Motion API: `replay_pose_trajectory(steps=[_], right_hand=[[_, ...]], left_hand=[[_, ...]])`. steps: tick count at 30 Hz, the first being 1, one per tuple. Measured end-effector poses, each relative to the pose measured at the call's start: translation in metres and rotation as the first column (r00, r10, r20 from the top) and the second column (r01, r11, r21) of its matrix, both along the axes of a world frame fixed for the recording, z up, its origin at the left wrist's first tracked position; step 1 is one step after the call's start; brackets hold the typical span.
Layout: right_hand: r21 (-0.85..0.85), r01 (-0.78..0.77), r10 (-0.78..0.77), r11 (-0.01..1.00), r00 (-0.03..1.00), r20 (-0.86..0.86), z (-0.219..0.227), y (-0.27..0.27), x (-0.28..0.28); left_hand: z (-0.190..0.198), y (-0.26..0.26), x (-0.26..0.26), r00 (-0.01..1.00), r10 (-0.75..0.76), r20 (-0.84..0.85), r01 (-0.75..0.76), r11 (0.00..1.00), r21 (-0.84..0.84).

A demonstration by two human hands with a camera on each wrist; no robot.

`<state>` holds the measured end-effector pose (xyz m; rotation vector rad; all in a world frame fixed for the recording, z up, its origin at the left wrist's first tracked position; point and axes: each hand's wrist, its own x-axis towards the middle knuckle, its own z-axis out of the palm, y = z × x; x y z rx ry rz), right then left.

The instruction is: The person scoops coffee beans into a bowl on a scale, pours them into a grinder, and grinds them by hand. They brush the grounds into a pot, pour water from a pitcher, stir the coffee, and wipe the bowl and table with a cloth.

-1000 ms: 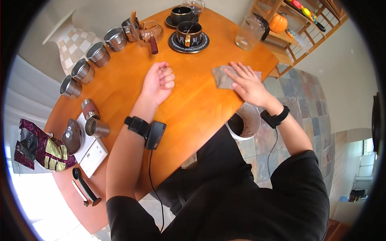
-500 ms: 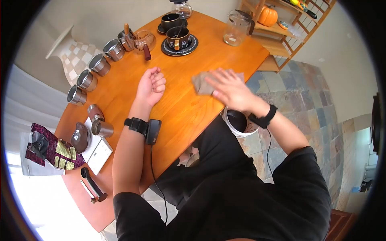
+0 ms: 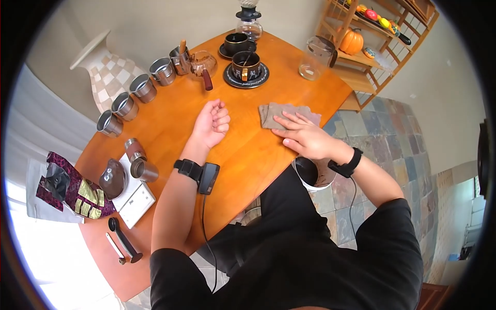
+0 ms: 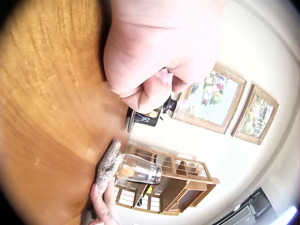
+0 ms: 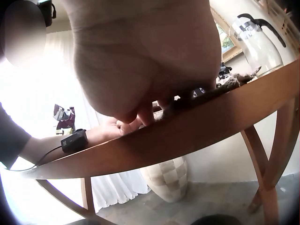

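My right hand [image 3: 310, 140] lies palm down with straight, spread fingers on a folded grey-brown cloth [image 3: 274, 113] near the table's right front edge. Its fingertips cover the cloth's near part; the far part shows. To the left, my left hand [image 3: 212, 124] rests on the wooden table [image 3: 243, 165], fingers curled into the palm and holding nothing. In the left wrist view the same hand [image 4: 154, 61] forms a fist, with the cloth [image 4: 107, 166] under the other hand's fingers beyond. A patterned black cup [image 3: 246, 64] on a saucer stands farther back.
A glass pot [image 3: 310, 67] stands at the right edge. Several metal cups [image 3: 143, 89] line the left side, ending near a glass server with a red-brown handle [image 3: 207, 80]. A white scale [image 3: 135, 206] and a coffee bag [image 3: 77, 191] sit left. A bucket [image 3: 323, 178] stands below the edge.
The right hand and cloth have slid left, away from the glass pot. More of the cloth's far part now shows past the fingers. The left hand keeps its place; the head view has shifted slightly.
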<state>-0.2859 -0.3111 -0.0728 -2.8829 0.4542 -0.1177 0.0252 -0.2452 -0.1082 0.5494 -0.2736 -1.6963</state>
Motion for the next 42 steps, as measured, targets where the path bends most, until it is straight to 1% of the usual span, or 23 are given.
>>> replay_pose_trajectory(steps=[3, 7, 9, 11, 13, 15, 17, 18, 19, 21, 25, 27, 28, 30, 31, 32, 33, 35, 37, 38, 39, 41, 42], right_hand=[[0.042, 0.037, -0.035, 0.998, 0.998, -0.051, 0.004, -0.030, 0.009], [0.011, 0.325, -0.323, 0.946, 0.941, -0.103, -0.004, -0.085, 0.039], [0.065, 0.370, -0.366, 0.927, 0.929, -0.059, -0.012, -0.113, 0.059], [0.131, 0.562, -0.560, 0.817, 0.827, -0.060, 0.000, -0.124, 0.084], [0.092, 0.661, -0.657, 0.745, 0.750, -0.075, 0.000, -0.154, 0.105], [0.118, 0.634, -0.638, 0.765, 0.770, -0.001, -0.021, -0.195, 0.122], [0.319, 0.606, -0.659, 0.729, 0.748, 0.083, -0.013, -0.216, 0.132], [0.395, 0.594, -0.702, 0.701, 0.673, 0.234, -0.024, -0.232, 0.139], [0.537, 0.578, -0.759, 0.614, 0.619, 0.202, -0.039, -0.257, 0.144], [0.497, 0.616, -0.765, 0.611, 0.620, 0.173, -0.037, -0.275, 0.149], [0.426, 0.677, -0.781, 0.600, 0.612, 0.128, -0.028, -0.277, 0.154], [0.111, 0.784, -0.792, 0.611, 0.601, 0.110, -0.034, -0.266, 0.155], [0.112, 0.786, -0.794, 0.608, 0.599, 0.103, -0.035, -0.259, 0.149], [0.084, 0.619, -0.624, 0.781, 0.775, 0.097, -0.030, -0.243, 0.139], [0.083, 0.618, -0.624, 0.782, 0.776, 0.096, -0.024, -0.240, 0.134], [-0.024, 0.455, -0.455, 0.890, 0.888, -0.061, -0.017, -0.238, 0.126], [-0.096, 0.257, -0.273, 0.962, 0.933, -0.234, -0.013, -0.234, 0.120], [0.006, 0.314, -0.305, 0.949, 0.927, -0.220, -0.005, -0.201, 0.114], [0.300, 0.517, -0.530, 0.801, 0.847, -0.043, 0.008, -0.157, 0.107], [0.176, 0.454, -0.434, 0.873, 0.890, -0.142, 0.016, -0.151, 0.100], [0.176, 0.460, -0.440, 0.870, 0.887, -0.141, 0.008, -0.149, 0.095], [0.322, 0.509, -0.524, 0.798, 0.850, -0.044, -0.009, -0.140, 0.087], [0.335, 0.494, -0.502, 0.802, 0.862, -0.071, -0.014, -0.137, 0.080]], left_hand=[[-0.001, 0.001, 0.000, 1.000, 0.001, -0.030, -0.001, 1.000, 0.022], [-0.003, -0.001, 0.002, 0.999, -0.018, -0.050, 0.019, 1.000, 0.023], [-0.004, 0.001, 0.003, 0.998, -0.030, -0.059, 0.032, 0.999, 0.036], [-0.003, 0.001, 0.003, 0.994, -0.054, -0.094, 0.056, 0.998, 0.026], [-0.004, 0.001, 0.005, 0.992, -0.058, -0.113, 0.061, 0.998, 0.028], [-0.004, 0.001, 0.004, 0.989, -0.060, -0.137, 0.065, 0.997, 0.031], [-0.002, 0.002, 0.004, 0.988, -0.054, -0.143, 0.063, 0.996, 0.058], [-0.001, 0.002, 0.004, 0.989, -0.047, -0.140, 0.056, 0.996, 0.063], [-0.001, 0.003, 0.004, 0.988, -0.062, -0.140, 0.071, 0.996, 0.061], [0.000, 0.003, 0.005, 0.988, -0.077, -0.136, 0.087, 0.994, 0.066], [0.000, 0.003, 0.006, 0.988, -0.093, -0.124, 0.104, 0.992, 0.078], [-0.001, 0.003, 0.007, 0.985, -0.100, -0.143, 0.113, 0.990, 0.079], [-0.001, 0.003, 0.006, 0.985, -0.099, -0.143, 0.110, 0.991, 0.077], [0.000, 0.003, 0.007, 0.985, -0.096, -0.144, 0.108, 0.991, 0.075], [0.000, 0.003, 0.007, 0.983, -0.102, -0.155, 0.115, 0.991, 0.073], [0.000, 0.003, 0.007, 0.980, -0.110, -0.166, 0.123, 0.990, 0.071], [0.000, 0.002, 0.007, 0.980, -0.111, -0.167, 0.124, 0.990, 0.072], [0.001, 0.002, 0.007, 0.986, -0.100, -0.133, 0.112, 0.990, 0.085], [-0.001, 0.002, 0.008, 0.983, -0.109, -0.146, 0.122, 0.989, 0.080], [-0.002, 0.001, 0.008, 0.982, -0.114, -0.154, 0.124, 0.990, 0.061], [-0.002, 0.000, 0.008, 0.981, -0.120, -0.153, 0.131, 0.989, 0.061], [0.001, 0.003, 0.007, 0.984, -0.081, -0.162, 0.095, 0.992, 0.084], [0.001, 0.003, 0.007, 0.983, -0.083, -0.162, 0.098, 0.991, 0.087]])
